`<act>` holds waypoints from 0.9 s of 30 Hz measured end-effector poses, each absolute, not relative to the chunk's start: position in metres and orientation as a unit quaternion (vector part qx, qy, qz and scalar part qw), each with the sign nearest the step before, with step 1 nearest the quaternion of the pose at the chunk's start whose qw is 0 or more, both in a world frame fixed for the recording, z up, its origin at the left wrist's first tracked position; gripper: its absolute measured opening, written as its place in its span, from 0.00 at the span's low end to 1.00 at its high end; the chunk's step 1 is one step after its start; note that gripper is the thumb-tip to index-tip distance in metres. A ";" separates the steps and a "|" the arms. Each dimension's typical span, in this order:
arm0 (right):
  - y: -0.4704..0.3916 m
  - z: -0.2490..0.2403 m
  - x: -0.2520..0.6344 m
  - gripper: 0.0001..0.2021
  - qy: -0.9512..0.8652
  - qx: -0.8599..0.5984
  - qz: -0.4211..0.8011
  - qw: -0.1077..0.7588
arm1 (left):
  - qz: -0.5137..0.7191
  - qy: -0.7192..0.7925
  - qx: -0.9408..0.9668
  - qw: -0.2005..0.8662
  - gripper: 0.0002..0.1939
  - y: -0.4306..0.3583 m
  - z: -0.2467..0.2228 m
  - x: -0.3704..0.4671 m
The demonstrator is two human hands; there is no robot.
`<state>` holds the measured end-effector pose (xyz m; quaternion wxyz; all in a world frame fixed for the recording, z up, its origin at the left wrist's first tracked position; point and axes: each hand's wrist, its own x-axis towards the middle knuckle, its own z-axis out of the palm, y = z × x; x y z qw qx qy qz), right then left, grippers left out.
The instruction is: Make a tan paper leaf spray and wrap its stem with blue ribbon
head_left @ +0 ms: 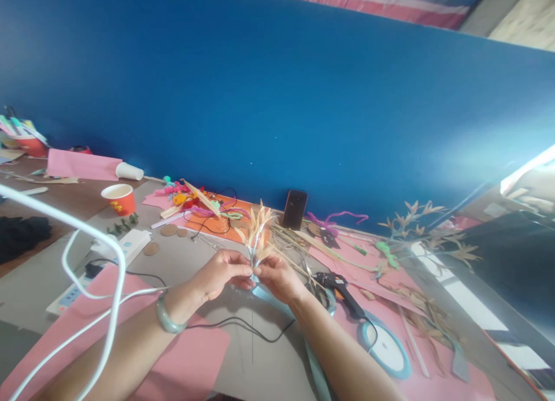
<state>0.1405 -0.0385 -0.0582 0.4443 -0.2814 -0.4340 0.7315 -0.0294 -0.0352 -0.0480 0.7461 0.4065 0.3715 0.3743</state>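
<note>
A bunch of pale dried leaves shaped like a flower (259, 230) stands upright between my two hands, with a thin stem hanging below them. My left hand (228, 269) pinches its base from the left; a pale green bangle circles that wrist. From the right, my right hand (276, 274) pinches the same base, its fingertips close to the left ones. Light blue tape (271, 299) shows just under the fingers and runs down beside my right forearm. The exact grip of the fingertips on tape or stem is too small to tell.
A black glue gun (342, 291) and a roll of blue ribbon (385, 348) lie to the right on pink paper. A phone (295, 209) leans on the blue wall. Left are a red paper cup (119, 200), a power strip (130, 245) and white cables. More dried flowers (411, 219) stand right.
</note>
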 end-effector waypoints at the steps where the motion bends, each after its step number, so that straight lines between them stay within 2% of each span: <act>1: -0.039 -0.057 0.139 0.13 -0.428 -0.278 0.736 0.445 | 0.374 0.371 0.405 0.747 0.12 -0.035 -0.048 -0.030; 6: -0.041 -0.055 0.136 0.14 -0.410 -0.279 0.748 0.441 | 0.371 0.371 0.403 0.750 0.12 -0.034 -0.050 -0.031; 12: -0.036 -0.053 0.146 0.11 -0.464 -0.282 0.742 0.393 | 0.356 0.373 0.416 0.749 0.13 -0.035 -0.049 -0.031; 18: -0.036 -0.052 0.148 0.11 -0.491 -0.305 0.711 0.400 | 0.359 0.373 0.437 0.736 0.14 -0.036 -0.049 -0.031; 22: -0.038 -0.049 0.149 0.16 -0.499 -0.316 0.694 0.411 | 0.361 0.379 0.438 0.731 0.16 -0.036 -0.048 -0.031; 27: -0.036 -0.048 0.152 0.12 -0.501 -0.324 0.683 0.422 | 0.362 0.377 0.441 0.730 0.15 -0.035 -0.047 -0.032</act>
